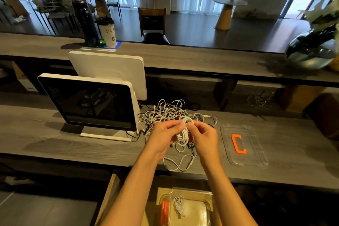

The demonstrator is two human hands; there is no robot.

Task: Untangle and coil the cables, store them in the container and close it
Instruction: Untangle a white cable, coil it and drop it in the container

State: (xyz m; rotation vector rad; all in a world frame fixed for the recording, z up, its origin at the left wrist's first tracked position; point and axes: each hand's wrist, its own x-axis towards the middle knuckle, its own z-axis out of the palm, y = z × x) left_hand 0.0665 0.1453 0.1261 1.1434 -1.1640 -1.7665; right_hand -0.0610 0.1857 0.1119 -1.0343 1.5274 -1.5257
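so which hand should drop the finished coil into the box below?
Probably right. Both hands hold the white coil, but the left hand grips the bundle while the right hand pinches its top. The open box sits below, slightly toward the right forearm, with one coiled cable inside.

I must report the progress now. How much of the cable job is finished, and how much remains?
Done: one coiled white cable lies in the clear container below the desk. In hand: the left hand and right hand hold a white cable coil between them. Left: a big tangled pile of cables on the desk, and the clear lid with the orange handle is off, to the right.
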